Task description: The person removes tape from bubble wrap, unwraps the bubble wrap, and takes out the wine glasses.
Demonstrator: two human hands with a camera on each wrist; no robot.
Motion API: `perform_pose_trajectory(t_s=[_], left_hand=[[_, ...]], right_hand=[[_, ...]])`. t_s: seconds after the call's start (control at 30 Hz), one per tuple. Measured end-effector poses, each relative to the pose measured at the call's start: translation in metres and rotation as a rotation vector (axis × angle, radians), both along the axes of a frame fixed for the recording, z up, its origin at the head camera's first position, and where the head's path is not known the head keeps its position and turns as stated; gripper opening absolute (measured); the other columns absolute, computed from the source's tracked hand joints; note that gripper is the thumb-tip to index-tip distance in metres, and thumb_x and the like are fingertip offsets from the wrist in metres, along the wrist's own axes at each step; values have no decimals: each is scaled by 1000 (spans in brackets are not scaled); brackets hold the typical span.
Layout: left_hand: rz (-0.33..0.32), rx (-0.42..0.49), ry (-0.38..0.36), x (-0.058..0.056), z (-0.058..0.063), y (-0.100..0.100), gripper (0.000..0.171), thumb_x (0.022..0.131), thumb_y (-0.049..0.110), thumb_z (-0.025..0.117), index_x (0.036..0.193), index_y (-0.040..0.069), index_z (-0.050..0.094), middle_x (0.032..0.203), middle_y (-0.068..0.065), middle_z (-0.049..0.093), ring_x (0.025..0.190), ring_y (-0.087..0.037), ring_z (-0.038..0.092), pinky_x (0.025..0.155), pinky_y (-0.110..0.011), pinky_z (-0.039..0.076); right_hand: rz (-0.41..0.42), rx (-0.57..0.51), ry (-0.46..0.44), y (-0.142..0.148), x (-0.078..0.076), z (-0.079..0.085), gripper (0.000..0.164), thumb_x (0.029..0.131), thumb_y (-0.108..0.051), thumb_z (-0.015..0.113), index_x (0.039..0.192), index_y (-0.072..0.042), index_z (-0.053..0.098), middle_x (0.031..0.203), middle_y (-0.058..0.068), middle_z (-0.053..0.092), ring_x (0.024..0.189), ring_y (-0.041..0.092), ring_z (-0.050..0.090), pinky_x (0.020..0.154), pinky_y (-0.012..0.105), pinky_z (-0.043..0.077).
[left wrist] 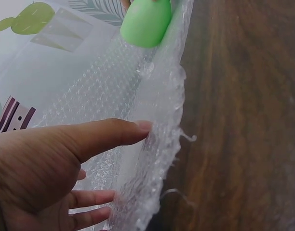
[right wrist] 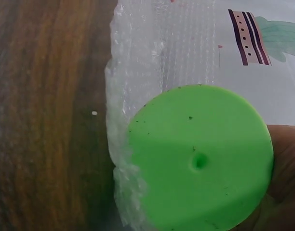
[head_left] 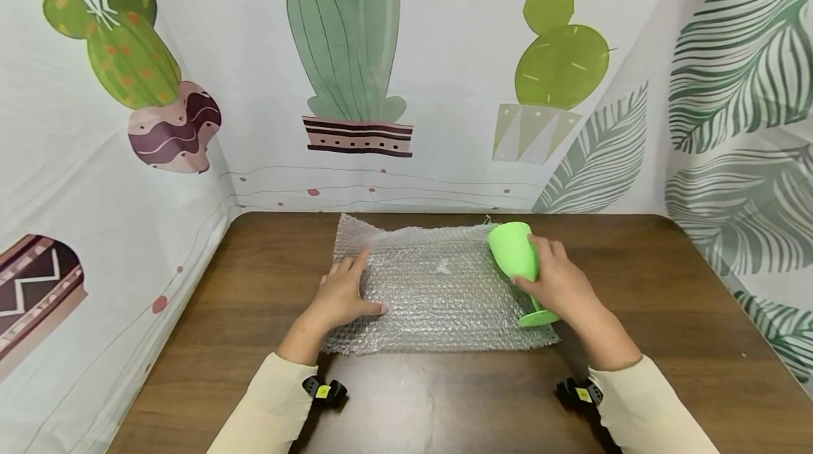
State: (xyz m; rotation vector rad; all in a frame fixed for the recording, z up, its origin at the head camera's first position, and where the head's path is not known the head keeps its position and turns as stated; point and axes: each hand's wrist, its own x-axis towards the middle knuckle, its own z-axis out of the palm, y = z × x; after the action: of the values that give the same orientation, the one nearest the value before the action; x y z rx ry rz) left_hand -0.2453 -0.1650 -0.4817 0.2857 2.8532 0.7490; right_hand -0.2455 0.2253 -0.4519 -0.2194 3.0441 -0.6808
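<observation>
A sheet of clear bubble wrap [head_left: 438, 284] lies spread on the brown table. On its right end a bright green goblet [head_left: 513, 251] is tilted, its cup toward the back and its round foot [right wrist: 200, 159] facing the right wrist camera. My right hand [head_left: 562, 284] grips the goblet's cup from the right, thumb on the near side. My left hand [head_left: 341, 295] rests on the left end of the bubble wrap with fingers spread. Close up in the left wrist view, the left thumb [left wrist: 109, 137] reaches along the sheet near its edge.
The wooden table [head_left: 660, 299] extends on both sides of the sheet and in front of it. A white cloth [head_left: 444, 87] printed with cacti and leaves hangs behind and along the sides. Black wrist cameras [head_left: 330, 394] sit under both sleeves.
</observation>
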Motion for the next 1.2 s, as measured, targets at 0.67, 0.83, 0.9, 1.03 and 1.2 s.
perform_pose_trajectory(t_s=[0.67, 0.83, 0.9, 1.03, 1.2], left_hand=[[12, -18, -9, -1, 2, -2, 120, 71, 43, 89, 163, 16, 17, 158, -22, 36, 148, -48, 27, 114, -70, 25], [6, -23, -5, -2, 1, -3, 118, 72, 42, 89, 163, 16, 18, 156, -22, 38, 147, -47, 30, 113, -68, 27], [6, -23, -3, -2, 1, -3, 118, 72, 42, 89, 163, 17, 19, 156, -21, 38, 147, -46, 30, 113, -68, 27], [5, -24, -5, -2, 0, -3, 118, 71, 42, 89, 163, 18, 19, 156, -21, 38, 146, -47, 30, 113, -68, 27], [4, -24, -19, -2, 1, -4, 118, 73, 42, 89, 163, 18, 18, 156, -22, 38, 147, -46, 30, 113, -69, 27]], right_hand=[[21, 8, -142, 15, -5, 5, 87, 99, -38, 61, 149, 22, 21, 134, 44, 51, 113, 50, 61, 87, 60, 50], [11, 25, -191, 17, -4, 9, 82, 104, -35, 51, 147, 25, 17, 138, 48, 44, 117, 55, 58, 87, 61, 50], [6, 34, -201, 18, -3, 10, 79, 105, -34, 47, 147, 26, 17, 140, 49, 40, 120, 57, 55, 89, 63, 49], [0, 38, -209, 19, -4, 10, 80, 104, -34, 49, 147, 26, 18, 139, 48, 42, 118, 56, 56, 87, 62, 50], [4, 39, -196, 20, -5, 9, 82, 98, -33, 58, 146, 24, 23, 128, 43, 55, 104, 47, 64, 79, 57, 52]])
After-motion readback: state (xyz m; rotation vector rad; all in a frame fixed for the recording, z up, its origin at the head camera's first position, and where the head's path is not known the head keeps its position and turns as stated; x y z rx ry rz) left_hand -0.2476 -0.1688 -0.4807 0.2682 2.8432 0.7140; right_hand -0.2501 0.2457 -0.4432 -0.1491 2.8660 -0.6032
